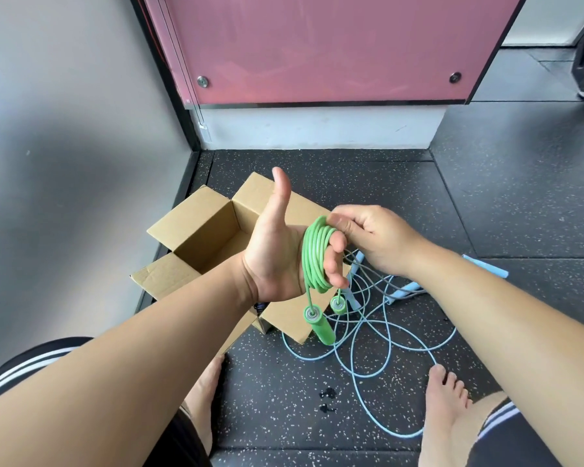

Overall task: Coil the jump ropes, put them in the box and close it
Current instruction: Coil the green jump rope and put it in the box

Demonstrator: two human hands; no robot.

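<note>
Left hand held palm-up, thumb spread wide, fingers fairly straight; green jump rope wound in coil round those fingers. Coil top pinched by right hand, fingers curled over it. Two green handles hung just below left hand on short rope ends. Open cardboard box seen behind and beneath left hand, flaps spread out. Light blue jump rope sprawled loose on speckled floor below right hand, tangled with grey cord.
</note>
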